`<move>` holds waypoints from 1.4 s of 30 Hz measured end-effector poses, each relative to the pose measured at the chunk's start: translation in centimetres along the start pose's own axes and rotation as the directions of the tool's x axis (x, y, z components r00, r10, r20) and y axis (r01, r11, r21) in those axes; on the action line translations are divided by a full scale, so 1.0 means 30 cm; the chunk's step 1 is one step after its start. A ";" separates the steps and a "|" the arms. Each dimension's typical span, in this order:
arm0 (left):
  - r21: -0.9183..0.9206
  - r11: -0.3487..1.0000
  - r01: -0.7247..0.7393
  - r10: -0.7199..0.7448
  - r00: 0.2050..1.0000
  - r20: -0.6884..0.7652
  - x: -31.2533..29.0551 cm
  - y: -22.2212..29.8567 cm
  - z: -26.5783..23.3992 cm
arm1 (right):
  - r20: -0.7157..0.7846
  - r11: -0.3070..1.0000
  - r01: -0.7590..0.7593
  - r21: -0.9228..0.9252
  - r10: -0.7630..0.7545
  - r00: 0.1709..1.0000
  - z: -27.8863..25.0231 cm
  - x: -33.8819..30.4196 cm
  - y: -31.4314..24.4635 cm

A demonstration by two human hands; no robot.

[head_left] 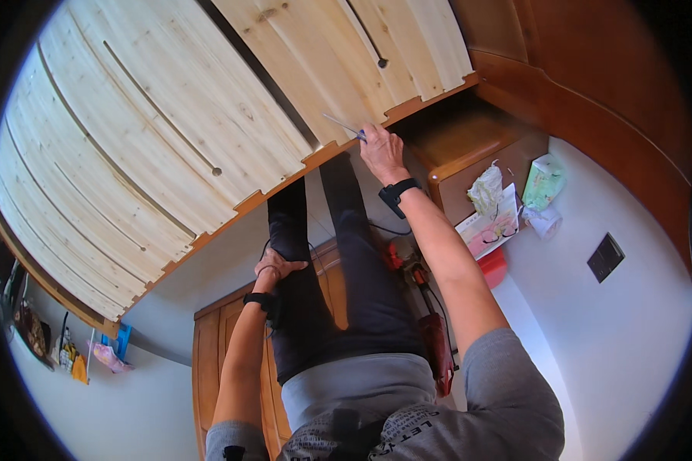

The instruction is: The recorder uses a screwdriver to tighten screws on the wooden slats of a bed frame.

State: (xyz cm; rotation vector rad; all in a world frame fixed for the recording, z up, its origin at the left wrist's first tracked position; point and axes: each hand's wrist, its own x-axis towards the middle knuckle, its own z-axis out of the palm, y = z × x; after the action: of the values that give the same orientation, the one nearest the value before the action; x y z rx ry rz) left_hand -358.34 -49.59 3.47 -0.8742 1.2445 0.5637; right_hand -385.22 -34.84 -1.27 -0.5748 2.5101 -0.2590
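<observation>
My right hand (382,151) reaches forward and grips a thin tool with a blue handle and a metal shaft (344,127). Its tip lies against the edge of a pale slatted wood panel (154,131), beside the dark gap between two panels. My left hand (275,266) rests flat on my left thigh, holding nothing. Both wrists wear black bands. My legs in dark trousers (346,276) stretch out under the panel's brown edge frame (284,180).
A brown wooden nightstand (469,165) stands to the right with paper, glasses and tissue packs (544,180) beside it. A red power drill (430,323) lies by my right leg. Bags hang at the far left (69,353). A dark wall plate (605,257) is on the right.
</observation>
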 end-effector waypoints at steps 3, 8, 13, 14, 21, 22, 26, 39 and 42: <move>0.010 1.000 0.000 0.000 1.000 0.005 -0.010 0.020 -0.001 | -0.037 0.997 0.072 -0.021 -0.072 0.997 0.003 -0.009 -0.003; 0.019 0.998 0.055 -0.056 0.995 0.076 -0.018 0.025 -0.014 | -0.046 0.995 0.097 -0.038 -0.098 0.994 0.000 -0.023 0.032; 0.026 0.998 0.065 -0.066 0.996 0.064 -0.020 0.025 -0.011 | -0.038 0.994 0.105 -0.039 -0.106 0.994 -0.053 -0.048 0.022; 0.042 0.996 0.079 -0.080 0.996 0.045 -0.015 0.021 -0.004 | -0.090 0.995 0.080 0.053 -0.075 0.993 -0.068 -0.066 0.008; -0.009 1.000 -0.021 0.021 0.998 0.054 -0.002 0.051 -0.002 | -0.137 0.890 -0.250 0.382 0.322 0.937 -0.128 -0.262 0.062; -0.011 1.000 -0.015 0.016 0.999 0.041 0.008 0.009 0.007 | -0.136 0.879 -0.262 0.400 0.339 0.931 -0.129 -0.288 0.046; -0.038 0.999 -0.038 0.038 0.999 -0.009 0.009 0.011 0.025 | -0.178 0.811 -0.373 0.451 0.491 0.853 -0.166 -0.421 0.143; 0.013 1.000 -0.020 0.020 1.000 -0.023 -0.007 0.061 0.017 | -0.504 0.677 -0.535 0.505 0.734 0.454 -0.279 -0.559 0.768; 0.016 1.000 -0.019 0.020 1.000 -0.013 0.015 0.029 0.034 | -0.477 0.661 -0.534 0.528 0.751 0.457 -0.280 -0.515 0.785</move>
State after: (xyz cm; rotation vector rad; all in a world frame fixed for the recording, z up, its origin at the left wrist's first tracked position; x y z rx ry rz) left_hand -358.33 -48.28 2.89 -0.8549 1.2691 0.5640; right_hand -386.26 -6.35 5.99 0.8120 3.0356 -0.6242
